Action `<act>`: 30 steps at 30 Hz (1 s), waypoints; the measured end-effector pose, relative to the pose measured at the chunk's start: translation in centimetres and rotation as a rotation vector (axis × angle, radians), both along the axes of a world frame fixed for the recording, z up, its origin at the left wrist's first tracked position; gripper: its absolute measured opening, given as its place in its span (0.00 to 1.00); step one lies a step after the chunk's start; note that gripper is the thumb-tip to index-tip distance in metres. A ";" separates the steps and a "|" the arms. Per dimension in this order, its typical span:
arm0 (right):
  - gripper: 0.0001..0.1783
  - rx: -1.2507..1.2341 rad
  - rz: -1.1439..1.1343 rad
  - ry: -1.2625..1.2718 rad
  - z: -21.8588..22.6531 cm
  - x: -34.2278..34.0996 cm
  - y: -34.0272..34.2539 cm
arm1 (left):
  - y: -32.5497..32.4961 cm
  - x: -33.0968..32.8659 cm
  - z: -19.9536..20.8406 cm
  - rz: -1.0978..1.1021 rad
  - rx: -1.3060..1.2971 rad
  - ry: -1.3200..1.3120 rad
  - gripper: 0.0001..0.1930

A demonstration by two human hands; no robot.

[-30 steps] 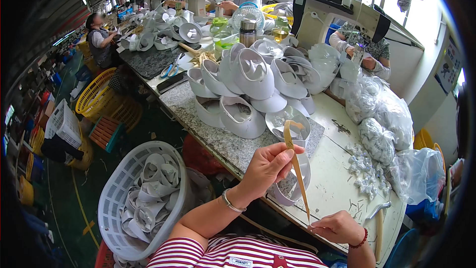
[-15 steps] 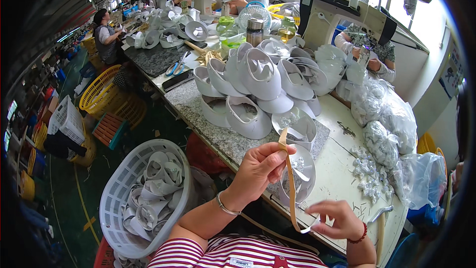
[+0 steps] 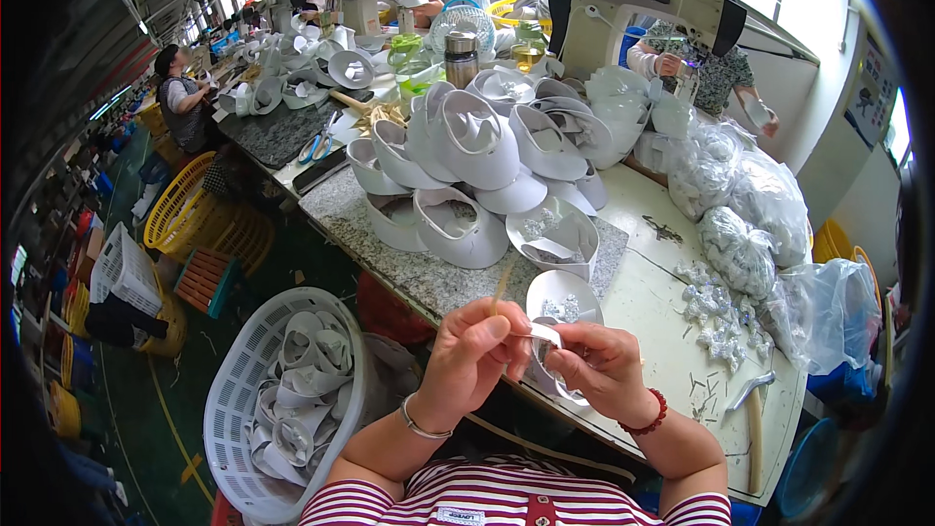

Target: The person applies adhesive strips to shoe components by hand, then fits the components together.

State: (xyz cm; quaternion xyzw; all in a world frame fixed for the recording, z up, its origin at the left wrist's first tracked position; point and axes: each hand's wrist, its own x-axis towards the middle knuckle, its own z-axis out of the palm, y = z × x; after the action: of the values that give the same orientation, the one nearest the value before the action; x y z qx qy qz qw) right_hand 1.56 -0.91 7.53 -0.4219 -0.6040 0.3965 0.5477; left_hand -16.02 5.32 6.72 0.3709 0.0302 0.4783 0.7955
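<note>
My left hand [image 3: 469, 358] is closed, pinching a narrow tan strip [image 3: 503, 289] whose upper end sticks up blurred above the fingers. Close beside it, my right hand [image 3: 602, 370] is closed on a short white tab [image 3: 547, 334] that spans the gap between my fingertips. Both hands are raised over the table's near edge. Just behind them lies a pale visor cap [image 3: 565, 290] with small clear bits in it, partly hidden by my right fingers. A second visor with similar bits [image 3: 553, 234] sits farther back, next to a heap of pale visors [image 3: 479, 151].
At left stands a white basket [image 3: 222, 429] of curled white pieces. On the right of the table are loose small clear packets [image 3: 723, 317], plastic bags [image 3: 745, 258] and a hammer [image 3: 755, 429]. A sewing machine [image 3: 594, 24] and a person's hand [image 3: 668, 64] are beyond.
My right hand has come up to the left and closed on the white end of the strip. My left hand has lowered slightly, and the view has shifted a little.
</note>
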 end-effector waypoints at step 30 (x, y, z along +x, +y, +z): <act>0.05 0.219 -0.091 -0.052 -0.9 -0.1 0.2 | -0.9 0.7 -0.7 0.088 0.045 0.220 0.12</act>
State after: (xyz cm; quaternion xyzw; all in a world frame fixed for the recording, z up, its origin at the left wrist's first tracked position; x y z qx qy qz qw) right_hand 1.46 -0.72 6.59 -0.3967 -0.6381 0.2919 0.5918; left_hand -15.37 4.45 6.02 0.4373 0.1229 0.4695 0.7572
